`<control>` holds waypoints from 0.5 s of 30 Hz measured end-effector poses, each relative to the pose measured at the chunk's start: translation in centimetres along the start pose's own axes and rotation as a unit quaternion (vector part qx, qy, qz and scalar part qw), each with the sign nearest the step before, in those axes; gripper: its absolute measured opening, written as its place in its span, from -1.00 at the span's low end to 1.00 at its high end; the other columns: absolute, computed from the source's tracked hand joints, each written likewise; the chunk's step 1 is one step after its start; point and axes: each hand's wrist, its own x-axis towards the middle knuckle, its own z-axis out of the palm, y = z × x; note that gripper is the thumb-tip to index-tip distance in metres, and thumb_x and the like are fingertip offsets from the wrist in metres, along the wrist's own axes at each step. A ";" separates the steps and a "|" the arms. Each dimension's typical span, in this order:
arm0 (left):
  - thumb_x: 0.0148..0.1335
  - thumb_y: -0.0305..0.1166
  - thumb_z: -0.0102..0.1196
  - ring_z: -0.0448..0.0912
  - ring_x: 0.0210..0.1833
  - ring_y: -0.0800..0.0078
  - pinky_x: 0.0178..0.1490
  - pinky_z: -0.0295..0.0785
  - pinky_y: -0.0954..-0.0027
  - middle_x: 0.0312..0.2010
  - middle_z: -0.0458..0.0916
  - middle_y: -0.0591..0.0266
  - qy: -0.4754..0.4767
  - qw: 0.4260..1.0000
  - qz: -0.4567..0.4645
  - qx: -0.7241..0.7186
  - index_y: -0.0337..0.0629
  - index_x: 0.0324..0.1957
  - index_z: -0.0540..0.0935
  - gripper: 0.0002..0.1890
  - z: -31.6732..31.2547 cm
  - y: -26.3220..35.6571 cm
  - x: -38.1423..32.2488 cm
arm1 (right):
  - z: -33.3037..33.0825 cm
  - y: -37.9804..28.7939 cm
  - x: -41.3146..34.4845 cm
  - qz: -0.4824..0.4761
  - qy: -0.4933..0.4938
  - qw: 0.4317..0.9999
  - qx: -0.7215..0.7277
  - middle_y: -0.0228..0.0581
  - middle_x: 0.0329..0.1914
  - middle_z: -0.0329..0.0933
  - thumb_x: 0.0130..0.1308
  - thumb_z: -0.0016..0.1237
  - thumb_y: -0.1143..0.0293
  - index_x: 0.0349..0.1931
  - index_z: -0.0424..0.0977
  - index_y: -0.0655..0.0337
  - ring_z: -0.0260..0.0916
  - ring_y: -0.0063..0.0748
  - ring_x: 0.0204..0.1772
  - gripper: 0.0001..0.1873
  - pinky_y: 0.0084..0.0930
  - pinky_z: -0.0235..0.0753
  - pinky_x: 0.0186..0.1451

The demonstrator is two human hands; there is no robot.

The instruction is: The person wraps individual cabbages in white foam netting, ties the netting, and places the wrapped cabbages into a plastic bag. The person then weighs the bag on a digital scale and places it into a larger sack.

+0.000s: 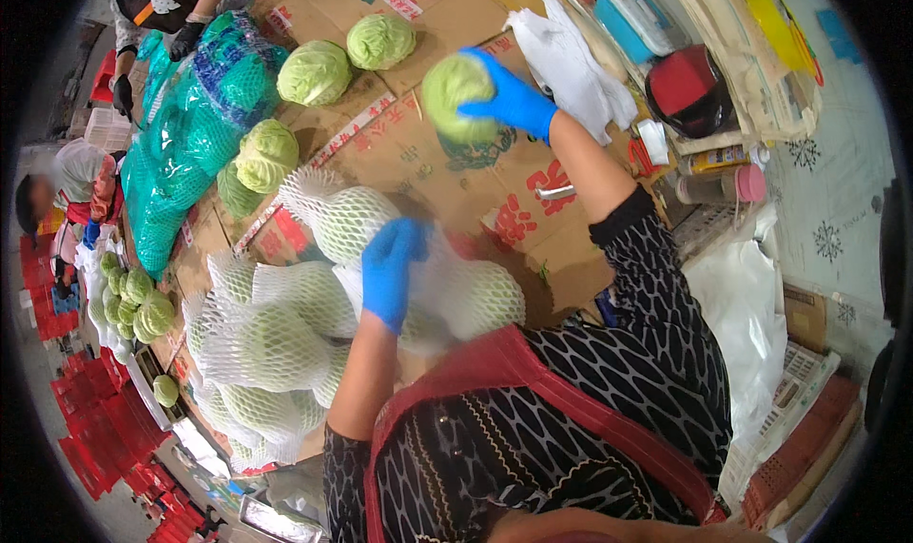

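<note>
My right hand (515,101), in a blue glove, grips a bare green cabbage (456,101) above the cardboard-covered table (428,179). My left hand (391,275), gloved in blue too, has its fingers curled on a white foam net sleeve (442,265), which is blurred. Just behind that hand lies a cabbage in a foam net (353,222). Another netted cabbage (492,297) rests close to my body, partly behind the blur. Left of my left hand, several netted cabbages (264,343) are piled up. Three bare cabbages (314,72) lie at the far side of the table.
A green mesh sack (189,151) lies along the far left edge, with a co-worker's dark-gloved hands (187,41) near it. White gloves (570,65), red-handled scissors (642,156) and a lidded blue box (638,19) are at right. Another person (78,179) is at far left, near red crates (103,414).
</note>
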 end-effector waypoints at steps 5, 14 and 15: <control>0.33 -0.35 0.05 0.45 -0.25 0.53 -0.12 0.39 0.49 -0.20 0.55 0.27 -0.037 0.995 0.032 0.091 -0.22 0.01 0.54 -0.74 2.3 -0.3 1.6 | 7.4 -3.3 -6.9 0.077 -0.138 0.906 -0.392 0.07 0.47 -0.11 -0.21 0.35 -0.05 0.37 0.10 -0.22 0.13 0.29 0.34 0.05 0.07 0.24 0.33; 0.25 -0.47 0.09 0.47 -0.06 0.46 0.07 0.39 0.42 0.01 0.49 0.19 -0.058 0.972 0.123 0.192 -0.25 0.23 0.35 -0.52 1.1 -2.8 0.8 | -0.3 0.2 -10.9 0.032 0.180 0.966 -0.184 -0.02 -0.05 0.52 0.23 -0.03 0.05 -0.05 0.52 0.08 0.49 -0.10 -0.03 -0.60 -0.21 0.43 0.06; 0.25 -0.47 0.09 0.47 -0.05 0.46 0.09 0.38 0.43 0.02 0.48 0.19 -0.070 0.972 0.123 0.190 -0.25 0.22 0.36 -0.52 1.2 -2.7 0.7 | -3.8 0.9 -12.3 0.083 0.268 0.937 -0.207 -0.05 -0.22 0.59 0.28 -0.10 0.15 -0.22 0.59 0.15 0.56 -0.14 -0.18 -0.70 -0.23 0.47 -0.05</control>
